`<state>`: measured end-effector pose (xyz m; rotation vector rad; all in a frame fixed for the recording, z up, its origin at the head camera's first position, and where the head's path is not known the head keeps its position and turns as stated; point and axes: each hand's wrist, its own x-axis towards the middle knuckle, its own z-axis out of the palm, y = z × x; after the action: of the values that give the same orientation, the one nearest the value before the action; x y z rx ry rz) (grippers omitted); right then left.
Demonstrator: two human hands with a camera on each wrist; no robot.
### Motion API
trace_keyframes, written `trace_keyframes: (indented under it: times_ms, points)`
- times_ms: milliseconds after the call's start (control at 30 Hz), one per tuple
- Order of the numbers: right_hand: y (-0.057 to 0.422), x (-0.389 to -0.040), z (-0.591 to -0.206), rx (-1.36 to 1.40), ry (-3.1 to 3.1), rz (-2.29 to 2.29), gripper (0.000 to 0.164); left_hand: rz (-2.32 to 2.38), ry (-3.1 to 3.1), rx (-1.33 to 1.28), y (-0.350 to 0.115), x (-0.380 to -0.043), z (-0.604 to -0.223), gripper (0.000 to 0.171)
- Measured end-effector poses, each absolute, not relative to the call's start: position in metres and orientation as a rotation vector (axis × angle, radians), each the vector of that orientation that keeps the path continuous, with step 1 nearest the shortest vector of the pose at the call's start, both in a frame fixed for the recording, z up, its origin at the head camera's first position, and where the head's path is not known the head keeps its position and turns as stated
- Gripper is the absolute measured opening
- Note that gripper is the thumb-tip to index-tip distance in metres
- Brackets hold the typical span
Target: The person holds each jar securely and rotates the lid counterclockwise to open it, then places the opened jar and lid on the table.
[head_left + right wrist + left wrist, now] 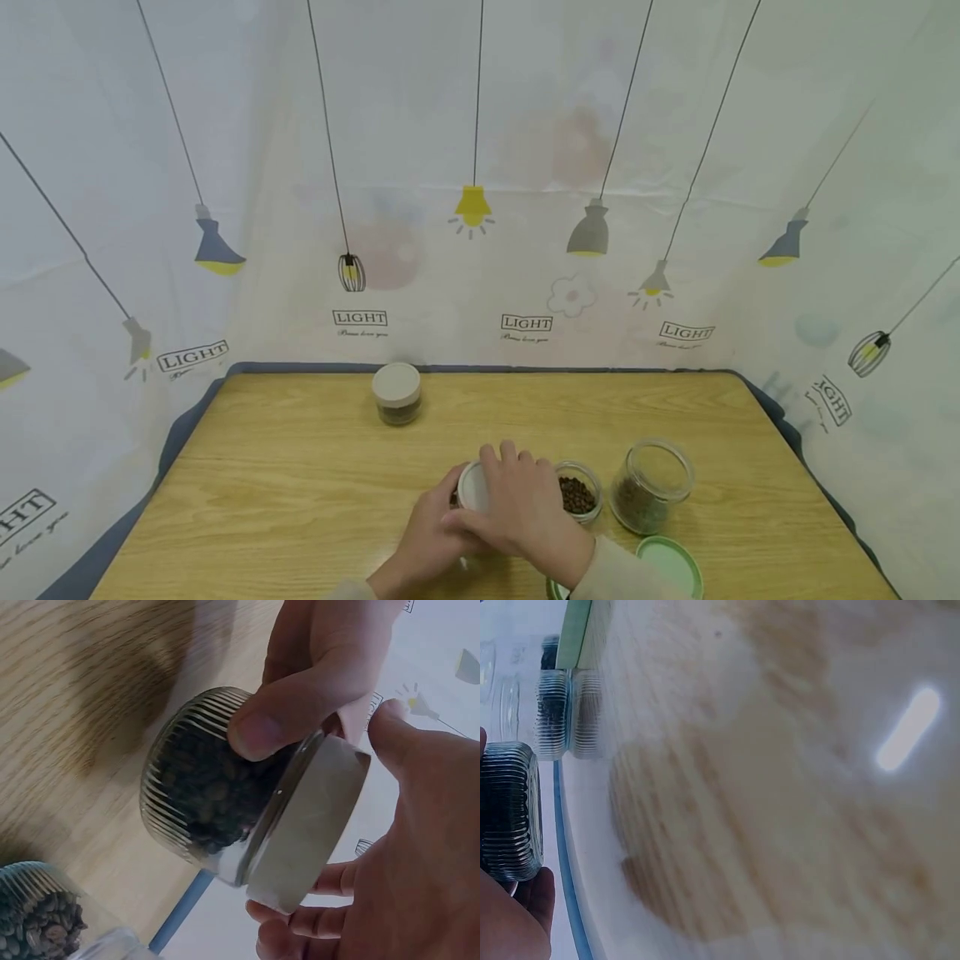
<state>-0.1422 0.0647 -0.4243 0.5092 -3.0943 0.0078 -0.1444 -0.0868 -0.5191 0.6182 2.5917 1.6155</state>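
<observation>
Jar: held between the 2 hands, over the near middle of the bench; whether its base touches down, I cannot tell.
Beans: dark, filling most of the jar.
Lid: white, on the jar's mouth; whether it is fully tight does not show.
Left hand: fingers wrapped round the jar's ribbed glass, thumb along its side.
Right hand: laid over the lid, fingers bent about its edge and gripping it.
Bean jar: just beyond the right hand, uncovered, brown beans inside.
Tall jar: right of the bean jar, uncovered too, part filled; its contents are too blurred to name.
Green lid: flat on the bench, near the tall jar.
Green rim: mostly hidden under the right forearm; cannot tell what it belongs to.
Far jar: well apart, near the back edge, white-capped.
Done so far: 2 jars wear lids, by my reading about halfway.
Left: 2 jars bare.
</observation>
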Motion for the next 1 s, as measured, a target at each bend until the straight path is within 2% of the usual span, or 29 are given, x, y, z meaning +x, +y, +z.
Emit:
trace_keyframes:
  times_ms: [133,300,433,567,833,1000]
  points:
    - [0.066,-0.142,-0.425,0.522,-3.109,0.058,0.095,1.610,2.572,0.572,-0.085,-0.144,-0.518,0.085]
    - [0.069,-0.143,-0.425,0.599,-3.125,0.140,0.076,1.583,2.558,0.500,-0.083,-0.144,-0.519,0.089]
    - [0.073,-0.145,-0.423,0.723,-3.101,0.139,0.064,1.569,2.592,0.515,-0.082,-0.144,-0.521,0.088]
    - [0.078,-0.148,-0.421,0.898,-3.057,0.121,0.059,1.538,2.643,0.519,-0.081,-0.143,-0.522,0.085]
    - [0.088,-0.152,-0.416,1.099,-3.089,0.132,0.063,1.520,2.625,0.508,-0.082,-0.142,-0.521,0.086]
    - [0.088,-0.151,-0.413,1.107,-3.097,0.142,0.078,1.523,2.587,0.514,-0.085,-0.142,-0.520,0.091]
